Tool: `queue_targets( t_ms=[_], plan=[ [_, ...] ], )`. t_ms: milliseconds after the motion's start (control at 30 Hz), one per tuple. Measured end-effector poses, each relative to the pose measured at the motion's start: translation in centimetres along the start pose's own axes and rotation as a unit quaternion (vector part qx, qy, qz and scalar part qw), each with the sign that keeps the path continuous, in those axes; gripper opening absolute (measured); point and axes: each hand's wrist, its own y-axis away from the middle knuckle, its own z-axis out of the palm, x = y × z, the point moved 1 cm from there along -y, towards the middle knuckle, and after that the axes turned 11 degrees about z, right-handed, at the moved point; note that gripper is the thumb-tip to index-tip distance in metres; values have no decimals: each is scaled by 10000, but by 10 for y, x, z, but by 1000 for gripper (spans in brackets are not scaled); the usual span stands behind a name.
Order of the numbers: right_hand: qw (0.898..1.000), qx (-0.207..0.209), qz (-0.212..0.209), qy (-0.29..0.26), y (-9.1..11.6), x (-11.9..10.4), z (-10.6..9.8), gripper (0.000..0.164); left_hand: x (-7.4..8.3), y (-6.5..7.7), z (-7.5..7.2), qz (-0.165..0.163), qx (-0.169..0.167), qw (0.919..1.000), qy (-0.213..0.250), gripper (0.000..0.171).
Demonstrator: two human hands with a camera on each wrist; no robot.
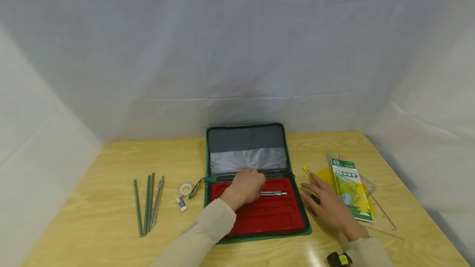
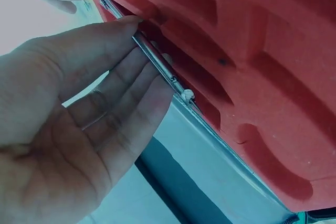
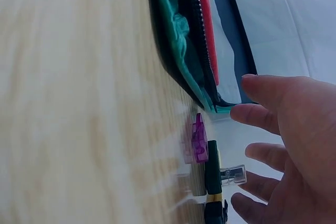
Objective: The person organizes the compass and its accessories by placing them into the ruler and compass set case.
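My left hand (image 1: 245,188) pinches a slim silver drawing compass (image 1: 273,193) between thumb and fingertips. In the left wrist view the compass (image 2: 157,59) lies along a recess of the red moulded tray (image 2: 283,87); whether it touches the bottom I cannot tell. The tray fills the lower half of an opened green zip case (image 1: 265,239). Beside the case's right edge my right hand (image 1: 328,207) hovers with spread, relaxed fingers, holding nothing. Close to it, in the right wrist view, are a small purple piece (image 3: 199,139) and a dark green piece (image 3: 212,169) with a clear part.
Left of the case lie green pencils (image 1: 137,207), another silver metal instrument (image 1: 158,201), a white ring (image 1: 185,189) and an eraser (image 1: 181,204). On the right, a green-and-yellow packet (image 1: 350,188) overlaps clear set squares (image 1: 386,221). A yellow piece (image 1: 306,170) lies near the right fingers.
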Motion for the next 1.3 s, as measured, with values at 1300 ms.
queue_targets(
  t_ms=[1300],
  plan=[
    [9925,-878,-848,-12,-11,-57,21,27,-21,66,16,821,1008,9915,93,6]
  ],
)
